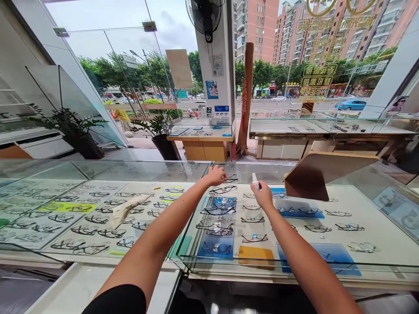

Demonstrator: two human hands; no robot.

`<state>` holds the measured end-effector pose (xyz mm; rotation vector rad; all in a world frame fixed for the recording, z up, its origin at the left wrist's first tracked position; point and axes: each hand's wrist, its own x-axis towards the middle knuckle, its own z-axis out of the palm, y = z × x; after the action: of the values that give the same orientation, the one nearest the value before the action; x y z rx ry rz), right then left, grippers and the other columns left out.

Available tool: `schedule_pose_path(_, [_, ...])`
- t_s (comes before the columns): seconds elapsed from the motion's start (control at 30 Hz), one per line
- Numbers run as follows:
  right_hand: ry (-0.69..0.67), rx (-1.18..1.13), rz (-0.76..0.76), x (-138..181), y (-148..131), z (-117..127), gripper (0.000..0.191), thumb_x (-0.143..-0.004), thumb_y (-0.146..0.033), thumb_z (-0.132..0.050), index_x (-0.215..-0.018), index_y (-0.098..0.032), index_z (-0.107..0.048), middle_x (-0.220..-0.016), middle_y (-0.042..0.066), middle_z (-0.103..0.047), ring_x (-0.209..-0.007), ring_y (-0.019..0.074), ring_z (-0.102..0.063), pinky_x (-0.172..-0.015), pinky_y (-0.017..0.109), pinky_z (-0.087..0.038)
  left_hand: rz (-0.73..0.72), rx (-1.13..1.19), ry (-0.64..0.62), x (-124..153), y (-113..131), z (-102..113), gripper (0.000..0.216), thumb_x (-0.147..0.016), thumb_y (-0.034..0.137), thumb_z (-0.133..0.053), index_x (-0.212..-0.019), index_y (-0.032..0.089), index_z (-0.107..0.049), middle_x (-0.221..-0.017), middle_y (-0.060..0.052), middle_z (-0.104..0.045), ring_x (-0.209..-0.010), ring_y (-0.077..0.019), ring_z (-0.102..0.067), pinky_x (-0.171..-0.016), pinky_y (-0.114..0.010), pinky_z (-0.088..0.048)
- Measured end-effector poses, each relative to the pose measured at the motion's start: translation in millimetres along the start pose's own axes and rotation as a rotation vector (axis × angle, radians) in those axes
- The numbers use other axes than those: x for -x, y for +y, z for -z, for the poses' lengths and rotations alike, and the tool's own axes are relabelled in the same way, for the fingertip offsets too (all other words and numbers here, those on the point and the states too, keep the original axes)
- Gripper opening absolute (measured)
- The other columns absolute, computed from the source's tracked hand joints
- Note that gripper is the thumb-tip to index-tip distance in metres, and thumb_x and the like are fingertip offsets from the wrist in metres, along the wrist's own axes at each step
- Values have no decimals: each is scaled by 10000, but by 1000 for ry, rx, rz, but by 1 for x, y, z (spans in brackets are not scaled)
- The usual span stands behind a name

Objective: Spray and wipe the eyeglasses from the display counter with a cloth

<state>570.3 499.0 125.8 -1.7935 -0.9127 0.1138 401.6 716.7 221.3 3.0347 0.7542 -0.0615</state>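
My right hand (pixel 263 195) is closed round a small white spray bottle (pixel 255 179), its nozzle pointing up, above the far part of a glass display case. To its left, my left hand (pixel 217 175) is stretched out over the case's far edge with its fingers curled together. A pair of eyeglasses (pixel 231 178) shows right at those fingertips; whether they are held or lie in the case behind, I cannot tell. Below both hands, rows of eyeglasses (pixel 254 238) lie under the glass. A crumpled cream cloth (pixel 129 210) rests on the left case.
A brown board-like stand (pixel 307 181) is on the case to the right of my right arm. A yellow pad (pixel 256 257) lies near the front. A white open drawer (pixel 78 285) juts out at lower left. Beyond are a wooden post (pixel 248 87) and potted plants (pixel 160 135).
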Motion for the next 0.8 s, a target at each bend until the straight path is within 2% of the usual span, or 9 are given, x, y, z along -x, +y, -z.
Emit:
schedule_pose_path(0.2, [-6, -4, -1, 0, 0, -2, 302, -880, -531, -583, -820, -235, -582, -824, 31, -640, -775, 223, -535, -693, 311, -363, 11, -16, 2, -13, -9, -23, 322, -976, 343, -517, -995, 241, -822, -1246, -144, -672, -1197, -350, -479, -1013, -518, -356])
schedule_pose_path(0.5, [-21, -2, 3, 1, -2, 0, 310, -887, -536, -581, -825, -233, -595, -801, 15, -633, -750, 208, -520, -678, 304, -354, 10, 25, -35, -8, -12, -24, 262, -925, 366, -577, -930, 270, -821, -1330, -103, -665, -1235, -347, -462, -1034, -521, -352])
schedule_pose_path(0.67, [-29, 2, 0, 2, -1, 0, 306, -874, -536, -599, -825, -233, -608, -806, 15, -636, -751, 207, -523, -678, 307, -354, 12, 51, 23, 13, -9, -15, 254, -940, 392, -597, -976, 267, -815, -1421, -99, -645, -1296, -370, -454, -1051, -543, -344])
schedule_pose_path(0.8, [-32, -1, -8, 2, 1, 2, 334, -865, -563, -602, -838, -231, -618, -801, 16, -637, -731, 205, -515, -684, 313, -359, 20, 65, 149, 52, -7, 10, 294, -965, 380, -574, -1147, 263, -773, -1464, -114, -612, -1359, -379, -437, -1081, -554, -335])
